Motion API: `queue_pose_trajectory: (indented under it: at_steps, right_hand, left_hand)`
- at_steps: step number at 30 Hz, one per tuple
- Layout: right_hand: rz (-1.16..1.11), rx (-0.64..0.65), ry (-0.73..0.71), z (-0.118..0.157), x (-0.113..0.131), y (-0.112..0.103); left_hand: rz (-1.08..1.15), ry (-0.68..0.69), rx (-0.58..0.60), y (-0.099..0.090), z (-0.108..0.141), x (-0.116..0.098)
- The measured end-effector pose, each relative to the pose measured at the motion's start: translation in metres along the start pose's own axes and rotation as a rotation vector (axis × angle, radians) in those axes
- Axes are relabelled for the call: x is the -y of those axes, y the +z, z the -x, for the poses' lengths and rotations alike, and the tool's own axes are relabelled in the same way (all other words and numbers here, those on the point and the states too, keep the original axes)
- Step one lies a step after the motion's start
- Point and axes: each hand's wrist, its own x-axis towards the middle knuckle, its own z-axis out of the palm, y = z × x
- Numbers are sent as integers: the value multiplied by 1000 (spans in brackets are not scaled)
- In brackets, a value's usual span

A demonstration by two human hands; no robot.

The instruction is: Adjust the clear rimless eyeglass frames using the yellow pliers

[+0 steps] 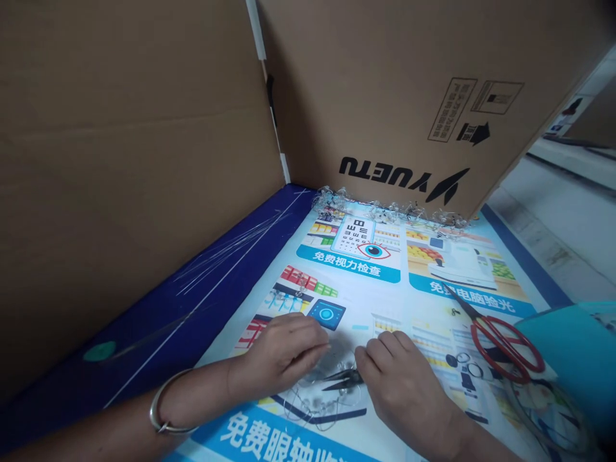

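Observation:
My left hand (291, 350), with a silver bangle on its wrist, is closed in a pinch over the printed sheet, near clear strands with small transparent beads (320, 401). What its fingertips hold is too small to make out. To its right, my right hand (397, 378) is wrapped round small dark-tipped pliers (344, 380). The pliers' jaws point left, somewhat apart, above the beaded strands and below the left fingertips. Most of the pliers' handle is hidden in the right palm.
Red-handled scissors (505, 350) lie at the right by a turquoise item (577, 366). Cardboard walls (394, 96) stand behind and left. Clear beaded pieces (394, 213) line the back wall's foot. Thin clear strands (231, 247) and a green oval (99, 351) lie on the blue left border.

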Motion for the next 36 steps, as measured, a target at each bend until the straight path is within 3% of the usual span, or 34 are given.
queue_pose_trajectory:
  at_steps: [4, 11, 17, 23, 29, 36]
  right_hand:
    - [-48, -11, 13, 0, -1, 0]
    - [-273, -147, 114, -3, 3, -5]
    - [-322, -210, 30, -6, 13, -10]
    - [-280, -115, 8, -8, 14, -7]
    - [-253, -78, 47, -9, 14, 2]
    - [-240, -55, 19, -10, 13, 5]
  left_hand:
    - [-24, -20, 13, 1, 0, 2]
    - [-60, -166, -88, 3, 0, 2]
    - [-88, -218, -120, 5, 5, 3]
    - [-97, -258, -114, 5, 6, 5]
    - [-60, -201, -85, 3, 5, 4]
    - [-103, -183, 31, 1, 2, 5]
